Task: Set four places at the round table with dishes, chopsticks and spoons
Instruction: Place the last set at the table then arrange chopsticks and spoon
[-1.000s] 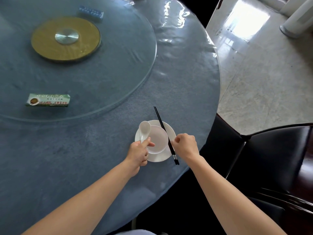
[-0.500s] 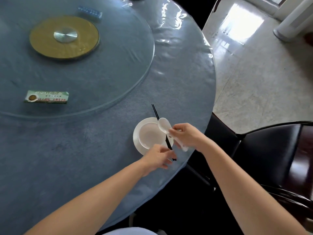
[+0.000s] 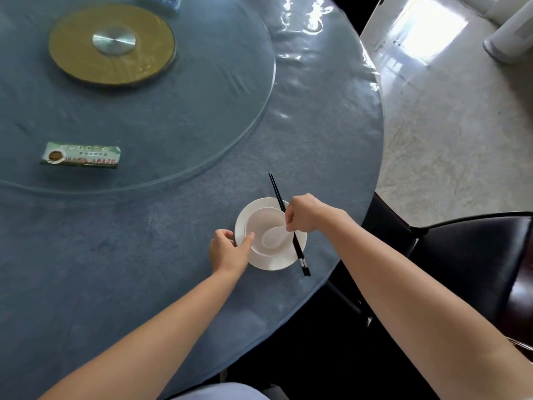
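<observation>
A white plate (image 3: 274,262) sits near the right front edge of the round blue table (image 3: 144,255), with a white bowl (image 3: 261,223) on it. A white spoon (image 3: 272,238) lies with its scoop inside the bowl; my right hand (image 3: 305,215) pinches its handle. Black chopsticks (image 3: 300,252) lie across the plate's right rim, partly hidden under my right hand. My left hand (image 3: 227,251) rests at the plate's left edge, its thumb touching the bowl's rim.
A glass turntable (image 3: 202,111) with a gold hub (image 3: 112,43) covers the table's middle; a green packet (image 3: 80,155) and a blue object (image 3: 161,0) lie on it. A black chair (image 3: 476,261) stands at the right, beside the table edge. Tiled floor lies beyond.
The spoon passed from my left hand to my right and went from the plate's left side into the bowl. My left hand moved to the plate's left rim.
</observation>
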The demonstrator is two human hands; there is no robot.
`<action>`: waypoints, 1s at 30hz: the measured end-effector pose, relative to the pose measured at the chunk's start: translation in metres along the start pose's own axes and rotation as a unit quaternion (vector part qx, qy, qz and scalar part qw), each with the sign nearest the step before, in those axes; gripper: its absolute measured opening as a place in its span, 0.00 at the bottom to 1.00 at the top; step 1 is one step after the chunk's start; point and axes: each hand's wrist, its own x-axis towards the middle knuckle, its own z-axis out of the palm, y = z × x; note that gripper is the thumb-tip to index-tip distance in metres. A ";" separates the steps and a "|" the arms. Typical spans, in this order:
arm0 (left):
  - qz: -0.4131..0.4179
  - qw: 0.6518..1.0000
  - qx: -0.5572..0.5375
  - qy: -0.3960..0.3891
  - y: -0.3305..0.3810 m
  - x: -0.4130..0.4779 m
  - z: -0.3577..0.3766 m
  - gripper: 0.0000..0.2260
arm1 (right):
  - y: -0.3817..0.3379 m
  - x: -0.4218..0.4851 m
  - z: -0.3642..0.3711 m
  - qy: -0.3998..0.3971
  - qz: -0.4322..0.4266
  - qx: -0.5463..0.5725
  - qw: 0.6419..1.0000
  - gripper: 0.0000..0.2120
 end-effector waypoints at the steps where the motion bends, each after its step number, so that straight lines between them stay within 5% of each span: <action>1: -0.015 1.000 -0.020 -0.007 -0.001 0.000 0.002 0.19 | -0.001 0.002 0.000 -0.005 -0.003 -0.008 1.000 0.05; 5: -0.130 0.978 -0.157 -0.033 -0.004 -0.002 0.007 0.08 | -0.001 0.009 -0.004 -0.009 -0.008 -0.013 1.000 0.05; 9: -0.176 0.968 -0.170 -0.061 -0.009 -0.001 0.007 0.04 | -0.003 0.015 -0.010 -0.008 -0.009 -0.008 1.000 0.07; 30: -0.178 0.972 -0.116 -0.105 -0.017 -0.001 0.007 0.04 | 0.010 0.001 0.016 0.146 0.014 0.082 0.986 0.08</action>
